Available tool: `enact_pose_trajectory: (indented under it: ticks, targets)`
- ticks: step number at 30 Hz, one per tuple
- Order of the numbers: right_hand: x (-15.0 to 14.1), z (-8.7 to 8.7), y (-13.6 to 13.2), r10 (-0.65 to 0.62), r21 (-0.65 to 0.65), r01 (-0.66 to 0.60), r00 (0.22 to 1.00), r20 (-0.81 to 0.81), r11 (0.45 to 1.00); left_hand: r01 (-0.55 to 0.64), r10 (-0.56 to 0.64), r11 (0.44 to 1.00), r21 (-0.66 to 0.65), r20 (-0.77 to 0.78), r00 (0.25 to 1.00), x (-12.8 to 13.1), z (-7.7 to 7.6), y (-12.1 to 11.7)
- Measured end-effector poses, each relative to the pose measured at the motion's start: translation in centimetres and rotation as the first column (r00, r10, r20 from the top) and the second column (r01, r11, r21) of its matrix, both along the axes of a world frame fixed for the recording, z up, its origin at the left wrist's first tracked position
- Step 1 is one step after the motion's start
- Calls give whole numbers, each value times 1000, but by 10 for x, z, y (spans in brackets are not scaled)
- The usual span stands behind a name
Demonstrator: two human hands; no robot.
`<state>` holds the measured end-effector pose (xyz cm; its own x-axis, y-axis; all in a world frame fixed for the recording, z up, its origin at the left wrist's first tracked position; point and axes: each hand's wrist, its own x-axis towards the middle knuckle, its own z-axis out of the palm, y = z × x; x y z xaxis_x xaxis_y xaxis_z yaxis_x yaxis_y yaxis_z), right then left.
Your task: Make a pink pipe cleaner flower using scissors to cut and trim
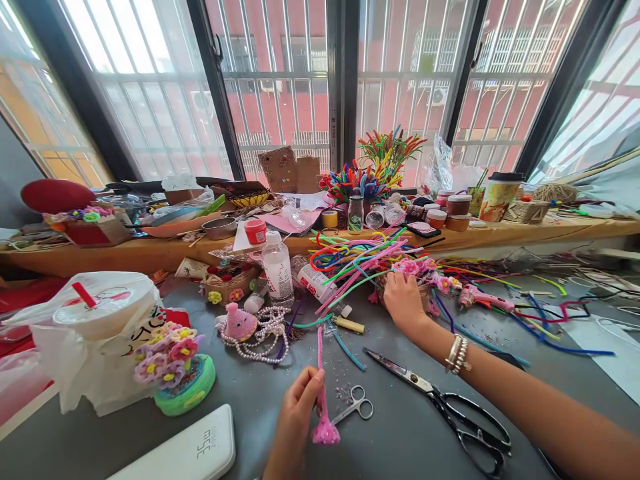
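Observation:
My left hand (295,417) is closed round a pink pipe cleaner (321,390) that stands upright and ends in a fluffy pink coil at the bottom. My right hand (403,297) reaches forward onto a small basket of pink pipe-cleaner flowers (425,270), its fingers curled on the flowers. A beaded bracelet (457,355) sits on my right wrist. Between my hands on the grey table (410,433) lie small silver scissors (356,405) and large black-handled scissors (450,403).
A loose heap of coloured pipe cleaners (350,257) and a pink glue gun (483,298) lie behind my right hand. To the left are clear bottles (277,267), a pearl string (260,333), a flower pot craft (177,367), a white bag (100,333) and a white box (190,453). The wooden sill (525,233) holds jars and cups.

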<state>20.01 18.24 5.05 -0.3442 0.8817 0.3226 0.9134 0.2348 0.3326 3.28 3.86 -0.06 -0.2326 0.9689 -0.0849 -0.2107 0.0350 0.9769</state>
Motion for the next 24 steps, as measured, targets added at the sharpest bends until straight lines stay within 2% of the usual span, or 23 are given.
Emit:
enact_pose_trajectory:
  ticks: [7, 12, 17, 24]
  targets:
    - [-21, -4, 16, -167, -6, 166, 985, -44, 986, 15, -14, 1000, 16, -29, 999, -2, -2, 0]
    - [-24, 1, 31, -241, -65, 235, 963, -117, 970, -9, 9, 1000, 10, -16, 1000, 1, 5, -4]
    - [-40, 6, 29, -236, -109, 218, 952, -194, 970, -16, 16, 1000, 8, -54, 998, 1, 8, -4]
    - [-90, 1, 19, -105, -137, 64, 943, -316, 988, 12, -11, 1000, 24, -43, 999, -4, -2, 3]
